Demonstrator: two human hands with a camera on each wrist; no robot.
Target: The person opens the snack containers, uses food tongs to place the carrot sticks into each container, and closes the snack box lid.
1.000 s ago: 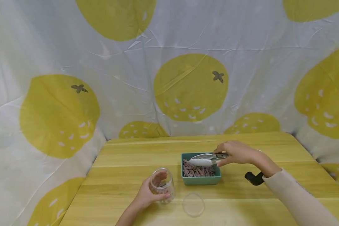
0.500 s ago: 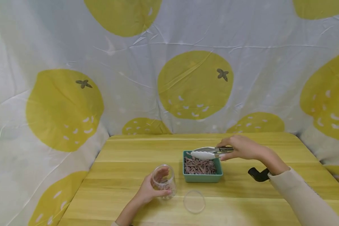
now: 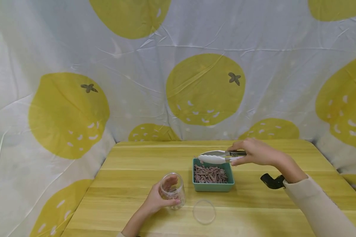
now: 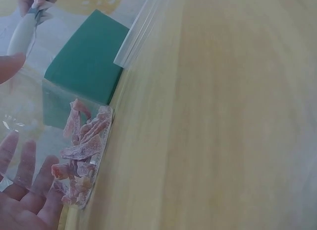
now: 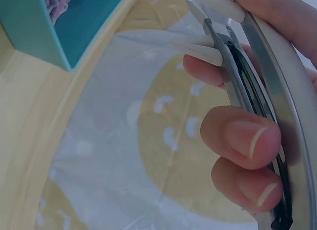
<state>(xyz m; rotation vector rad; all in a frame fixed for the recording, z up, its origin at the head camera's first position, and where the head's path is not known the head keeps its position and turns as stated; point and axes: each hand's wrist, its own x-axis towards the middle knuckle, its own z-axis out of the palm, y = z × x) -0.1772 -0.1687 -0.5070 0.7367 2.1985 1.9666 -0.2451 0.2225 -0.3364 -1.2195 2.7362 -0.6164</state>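
Observation:
My left hand [image 3: 158, 199] grips a clear jar [image 3: 181, 194], standing with its mouth up and tilted a little. Several pinkish, powder-dusted strips [image 4: 86, 145] lie at the bottom of that jar in the left wrist view. Metal tongs [image 3: 212, 159] with white scalloped tips are held by my right hand [image 3: 258, 152], thumb on one arm and fingers on the other. Those tips hover over the back left of a teal box [image 3: 213, 187], which holds many similar strips [image 3: 210, 174]. A small bit of strip seems to show at the tips; the grip on it is unclear.
A clear round lid [image 3: 204, 212] lies on the wooden table [image 3: 130, 184] in front of the box. Behind the table hangs a white cloth [image 3: 142, 98] with yellow fruit prints. A black curved piece [image 3: 273, 181] sits at my right wrist.
The tongs have lifted from among the strips to just above the box, moving slightly back. My left hand keeps its hold on the jar. The head view has shifted slightly.

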